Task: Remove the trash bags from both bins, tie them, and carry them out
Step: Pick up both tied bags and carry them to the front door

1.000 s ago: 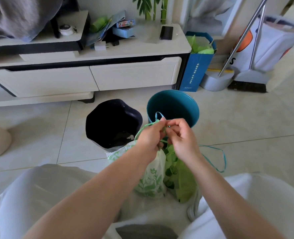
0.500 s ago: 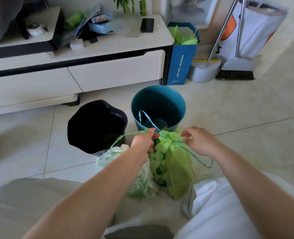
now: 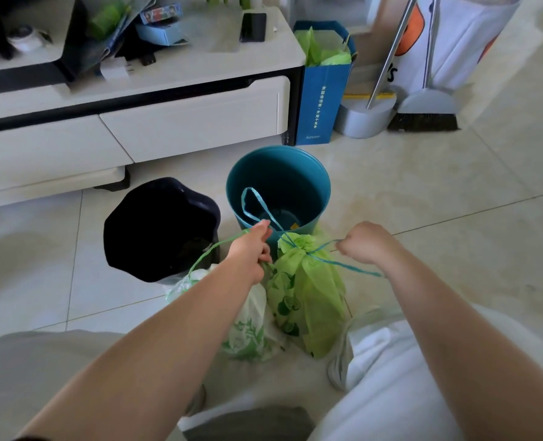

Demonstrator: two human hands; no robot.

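Observation:
A green trash bag (image 3: pixel 305 297) stands on the floor between my knees, its neck cinched by a blue drawstring (image 3: pixel 321 253). My left hand (image 3: pixel 251 249) pinches one end of the drawstring, and its loop hangs over the teal bin (image 3: pixel 314 186). My right hand (image 3: pixel 364 241) grips the other end, pulled out to the right. A white trash bag with green print (image 3: pixel 248 326) leans under my left wrist, its green drawstring running up to my left hand. The black bin (image 3: pixel 162 227) stands to the left.
A white TV cabinet (image 3: pixel 168 122) runs along the back. A blue paper bag (image 3: pixel 322 100), a grey dustpan (image 3: pixel 364 117) and a broom (image 3: pixel 423 113) stand beside it at the right. Tiled floor lies open to the right.
My hands were together above the green bag's neck; they have pulled apart sideways, drawing the blue drawstring tight. The view has moved closer to the bins.

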